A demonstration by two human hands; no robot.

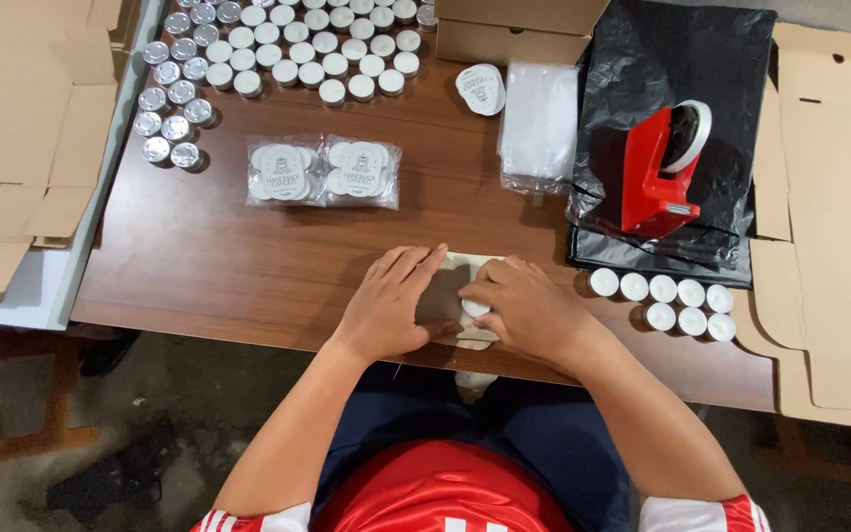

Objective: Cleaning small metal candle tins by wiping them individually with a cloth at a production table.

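**Both hands pressing a clear pouch of tealights at the table's near edge**

A clear plastic pouch [465,300] is lying flat at the near edge of the wooden table [248,261], directly between the two hands, its long axis running away from the person. The left hand [391,300] is lying open and flat, palm down, pinning the pouch's left side. The right hand [522,307] is curling over the right side, its fingertips pinching a white tealight [476,307] at the pouch; the right is the nearer to that candle. Just right are sitting loose white tealights [664,302]. Farther off, two filled pouches [324,171], a red tape dispenser [664,167] on a black bag [662,69], and rows of tealights [317,44] are standing well apart, blocking nothing.
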